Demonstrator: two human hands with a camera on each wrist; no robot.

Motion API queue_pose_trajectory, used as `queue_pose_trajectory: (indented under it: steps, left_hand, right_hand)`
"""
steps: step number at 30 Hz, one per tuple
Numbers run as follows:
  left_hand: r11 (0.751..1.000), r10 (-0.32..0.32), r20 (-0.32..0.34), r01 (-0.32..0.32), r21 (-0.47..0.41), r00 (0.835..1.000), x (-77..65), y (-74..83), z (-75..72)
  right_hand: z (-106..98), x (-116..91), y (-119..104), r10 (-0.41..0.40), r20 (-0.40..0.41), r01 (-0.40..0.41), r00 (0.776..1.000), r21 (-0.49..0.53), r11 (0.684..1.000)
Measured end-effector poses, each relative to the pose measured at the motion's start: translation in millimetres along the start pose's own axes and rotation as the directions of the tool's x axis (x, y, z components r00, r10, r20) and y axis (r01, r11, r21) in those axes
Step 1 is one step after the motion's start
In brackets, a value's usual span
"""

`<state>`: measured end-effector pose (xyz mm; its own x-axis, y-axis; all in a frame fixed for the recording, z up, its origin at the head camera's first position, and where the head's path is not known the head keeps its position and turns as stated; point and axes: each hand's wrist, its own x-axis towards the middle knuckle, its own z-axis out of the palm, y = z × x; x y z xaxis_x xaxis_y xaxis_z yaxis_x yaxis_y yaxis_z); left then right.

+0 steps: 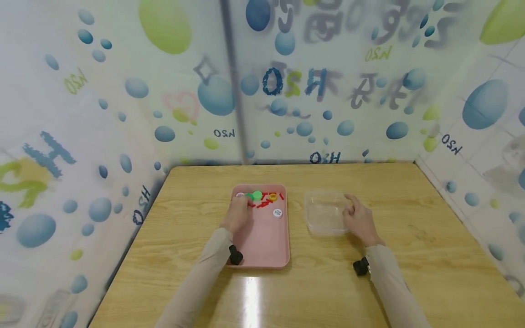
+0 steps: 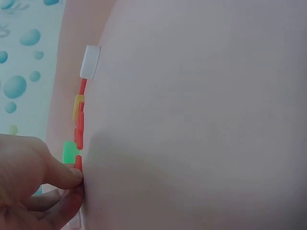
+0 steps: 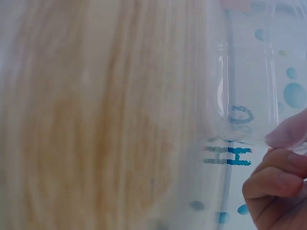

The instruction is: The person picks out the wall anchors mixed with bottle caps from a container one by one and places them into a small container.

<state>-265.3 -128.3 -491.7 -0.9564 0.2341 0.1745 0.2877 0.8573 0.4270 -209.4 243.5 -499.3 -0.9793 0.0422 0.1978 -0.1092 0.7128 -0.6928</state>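
Note:
My left hand reaches into the far left of a pink tray. In the left wrist view, its thumb and a finger pinch a small red stick low against the tray floor. Beside it lie several more red sticks, green caps, a yellow cap and a white cap. Another white cap shows partly behind the left hand. To the right, my right hand grips the right wall of a clear plastic box between thumb and curled fingers.
Both stand on a wooden table, the box a short way right of the tray. Walls covered with a printed bubble pattern rise behind the table and at both sides. A black wrist camera sits above the tray's near left corner.

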Motion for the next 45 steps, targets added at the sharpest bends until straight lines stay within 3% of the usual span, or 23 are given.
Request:
queue_pose_trajectory:
  steps: [9, 17, 26, 35, 45]
  left_hand:
    - [0.997, -0.001, -0.022, 0.000, -0.072, 1.000, 0.5, -2.7, -3.3]
    - [0.990, -0.020, -0.012, 0.018, -0.140, 1.000, 4.9, 3.8, -20.0]
    - [0.990, 0.044, -0.039, -0.049, -0.135, 0.998, 7.4, 15.6, -33.9]
    - [0.989, 0.018, -0.035, -0.023, -0.149, 0.999, 7.3, 19.5, -33.2]
    - [0.984, 0.060, -0.062, -0.069, -0.165, 0.996, 9.7, 30.8, -26.7]
  right_hand:
    - [0.4, -2.1, -2.8, 0.009, -0.003, -0.009, 1.000, -0.006, 1.000]
    - [-1.7, -5.1, -1.9, 0.033, 0.015, -0.033, 0.999, -0.001, 0.999]
    - [-0.8, -4.9, 1.0, -0.009, -0.019, 0.009, 1.000, -0.005, 1.000]
    - [0.0, -1.4, 0.7, 0.013, 0.023, -0.013, 1.000, 0.004, 1.000]
    - [-1.2, -1.3, 2.2, 0.019, 0.037, -0.020, 0.999, 0.025, 0.999]
